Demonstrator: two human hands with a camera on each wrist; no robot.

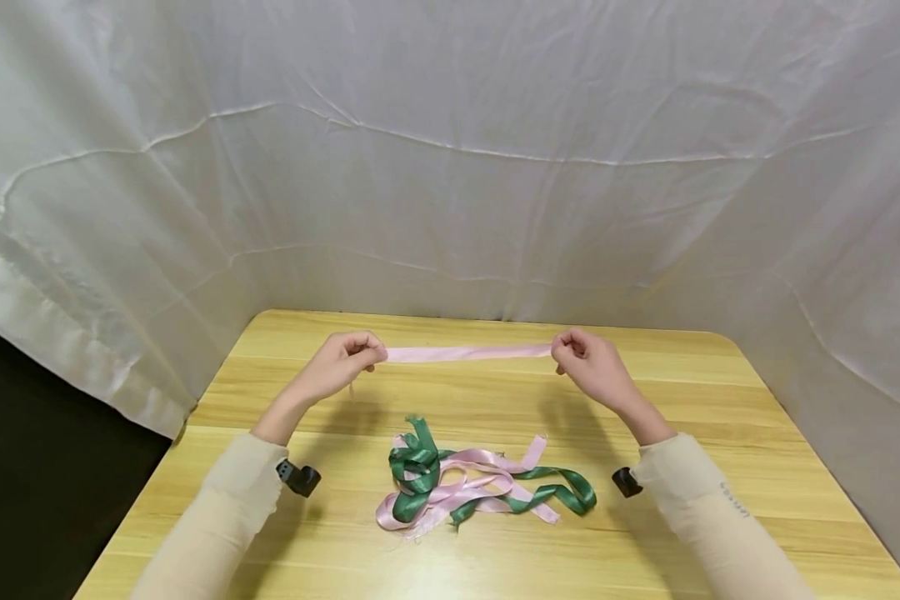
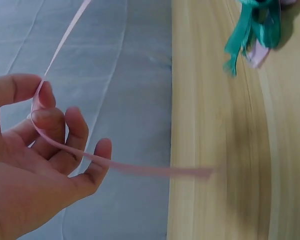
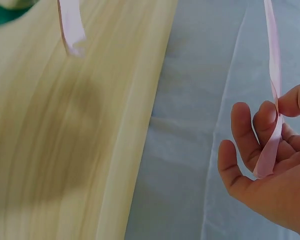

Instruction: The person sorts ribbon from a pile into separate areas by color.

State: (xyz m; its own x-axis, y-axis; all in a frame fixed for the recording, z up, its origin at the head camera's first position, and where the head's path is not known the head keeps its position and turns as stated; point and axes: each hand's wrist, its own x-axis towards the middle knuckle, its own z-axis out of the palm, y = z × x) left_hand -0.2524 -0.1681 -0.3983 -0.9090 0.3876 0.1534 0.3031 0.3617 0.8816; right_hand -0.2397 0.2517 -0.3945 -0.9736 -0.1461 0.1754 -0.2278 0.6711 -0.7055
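A pink ribbon [image 1: 468, 354] is stretched nearly level between the two hands, above the far part of the table. My left hand [image 1: 342, 363] pinches it between thumb and index finger; in the left wrist view the loose tail of this ribbon [image 2: 155, 171] runs past the other fingers. My right hand [image 1: 591, 367] pinches the other side, and a short end of the ribbon [image 3: 269, 155] lies over the palm in the right wrist view. Nearer me, a loose pile holds a green ribbon [image 1: 417, 471] tangled with pink ribbons [image 1: 495, 483].
The wooden table [image 1: 300, 550] has its far edge against a pale cloth curtain [image 1: 450, 208], which also rises at both sides. A dark area [image 1: 37, 467] shows at the left. Small black wrist cameras [image 1: 298, 478] sit by both cuffs.
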